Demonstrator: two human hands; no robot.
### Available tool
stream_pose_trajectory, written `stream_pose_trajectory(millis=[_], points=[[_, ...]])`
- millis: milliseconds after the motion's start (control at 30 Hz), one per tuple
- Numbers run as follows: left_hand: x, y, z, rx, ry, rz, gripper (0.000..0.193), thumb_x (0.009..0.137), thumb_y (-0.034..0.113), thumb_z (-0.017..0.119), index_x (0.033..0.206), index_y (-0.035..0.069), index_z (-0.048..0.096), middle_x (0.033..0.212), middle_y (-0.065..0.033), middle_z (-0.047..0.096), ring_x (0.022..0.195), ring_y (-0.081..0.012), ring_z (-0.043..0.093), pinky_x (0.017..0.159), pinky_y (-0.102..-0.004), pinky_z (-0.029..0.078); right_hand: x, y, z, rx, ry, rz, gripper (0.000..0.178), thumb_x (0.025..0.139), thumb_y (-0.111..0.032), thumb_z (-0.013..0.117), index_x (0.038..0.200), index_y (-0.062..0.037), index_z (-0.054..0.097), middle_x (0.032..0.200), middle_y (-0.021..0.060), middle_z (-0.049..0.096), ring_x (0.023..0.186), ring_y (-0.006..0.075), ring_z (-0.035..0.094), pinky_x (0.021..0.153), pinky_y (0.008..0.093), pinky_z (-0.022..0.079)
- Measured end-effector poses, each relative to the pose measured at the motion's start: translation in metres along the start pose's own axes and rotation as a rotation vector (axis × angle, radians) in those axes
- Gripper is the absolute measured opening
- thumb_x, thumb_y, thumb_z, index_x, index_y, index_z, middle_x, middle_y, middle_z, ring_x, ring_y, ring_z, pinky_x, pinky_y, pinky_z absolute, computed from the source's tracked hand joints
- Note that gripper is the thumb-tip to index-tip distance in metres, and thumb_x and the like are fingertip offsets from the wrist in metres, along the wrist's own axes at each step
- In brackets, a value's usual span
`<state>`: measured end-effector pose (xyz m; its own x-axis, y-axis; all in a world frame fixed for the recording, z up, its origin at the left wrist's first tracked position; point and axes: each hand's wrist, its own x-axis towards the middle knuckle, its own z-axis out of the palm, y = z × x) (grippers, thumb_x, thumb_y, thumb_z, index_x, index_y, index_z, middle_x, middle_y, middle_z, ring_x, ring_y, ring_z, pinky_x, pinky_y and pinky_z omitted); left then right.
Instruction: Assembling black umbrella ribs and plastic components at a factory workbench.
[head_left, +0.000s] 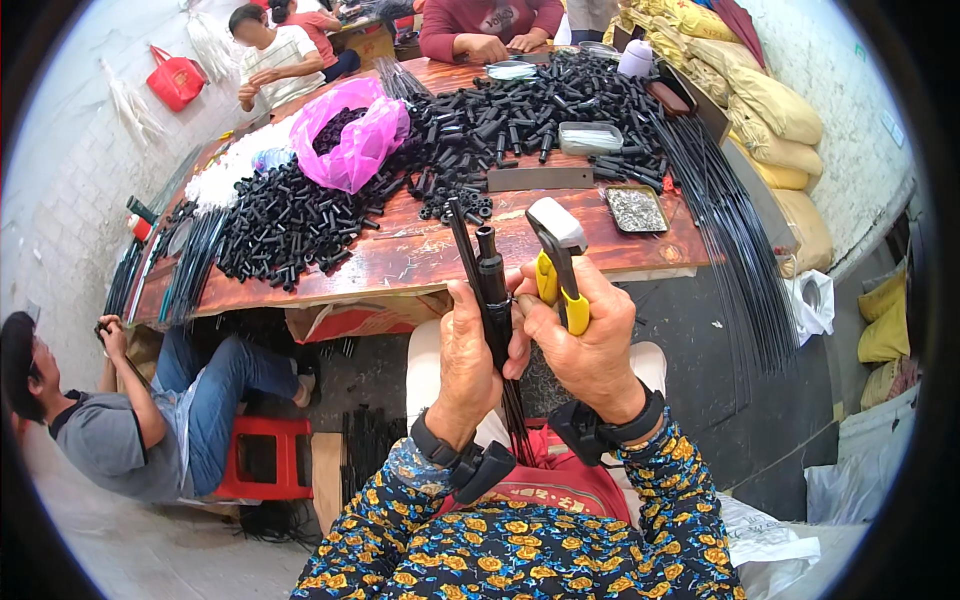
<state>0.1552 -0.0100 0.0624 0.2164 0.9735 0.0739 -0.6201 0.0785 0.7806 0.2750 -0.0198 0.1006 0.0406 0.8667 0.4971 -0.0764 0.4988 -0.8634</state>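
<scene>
My left hand (468, 355) is closed around a bundle of thin black rods (512, 420), held upright over my lap. Among them stands a black tubular fitting (489, 262) with a narrower, ringed top. My right hand (592, 335) grips a hand tool (575, 305) with yellow handle parts, a black curved arm and a white block-like end; its exact kind is unclear. The right thumb and fingertips meet the left fingers beside the fitting. Whether they pinch a small part there is hidden.
A reddish wooden table (400, 255) carries heaps of black tubular pieces (290, 220), a pink plastic bag (352, 140), a metal tray (636, 210) of small parts and long black rods (735, 240) overhanging its right edge. A seated co-worker (130, 420) is at left; others sit opposite.
</scene>
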Motion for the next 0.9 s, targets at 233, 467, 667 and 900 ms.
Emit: stream_pose_trajectory(millis=[233,467,667,900], points=[[0.0,0.001,0.0,-0.004,0.005,-0.012,0.079,0.095,0.065,0.03,0.121,-0.006,0.052,0.055,-0.0008,0.047,0.039,-0.0071,0.04,0.036,-0.0214,0.034,-0.001,-0.004,-0.002,-0.052,-0.021,-0.042,0.019,0.085,0.01,0.057,0.103,0.0035,0.057,0.081,0.0081,0.064,0.056,0.012,0.066,0.044,0.0252,0.055],[0.001,0.001,0.001,0.012,0.02,-0.014,0.079,0.096,0.065,0.03,0.121,-0.006,0.052,0.054,-0.0015,0.047,0.039,-0.0076,0.04,0.036,-0.0219,0.033,-0.002,-0.001,-0.002,0.04,-0.018,0.034,0.02,0.085,0.01,0.057,0.104,0.0041,0.056,0.083,0.0096,0.065,0.057,0.0119,0.065,0.045,0.0254,0.056],[0.0,0.001,0.0,-0.027,0.008,-0.046,0.077,0.096,0.064,0.029,0.123,-0.005,0.052,0.055,-0.0019,0.047,0.039,-0.0078,0.04,0.036,-0.022,0.033,0.0,-0.002,-0.003,0.156,-0.029,0.125,0.02,0.085,0.011,0.055,0.104,0.0056,0.055,0.087,0.0108,0.066,0.059,0.0128,0.066,0.045,0.0256,0.056],[0.0,0.002,0.001,0.003,-0.006,-0.022,0.079,0.096,0.064,0.029,0.124,-0.005,0.054,0.055,-0.001,0.048,0.039,-0.0066,0.039,0.036,-0.0211,0.032,-0.004,0.006,-0.001,0.199,0.031,0.135,0.021,0.084,0.011,0.053,0.105,0.0067,0.055,0.092,0.0113,0.066,0.059,0.0137,0.065,0.046,0.0259,0.056]])
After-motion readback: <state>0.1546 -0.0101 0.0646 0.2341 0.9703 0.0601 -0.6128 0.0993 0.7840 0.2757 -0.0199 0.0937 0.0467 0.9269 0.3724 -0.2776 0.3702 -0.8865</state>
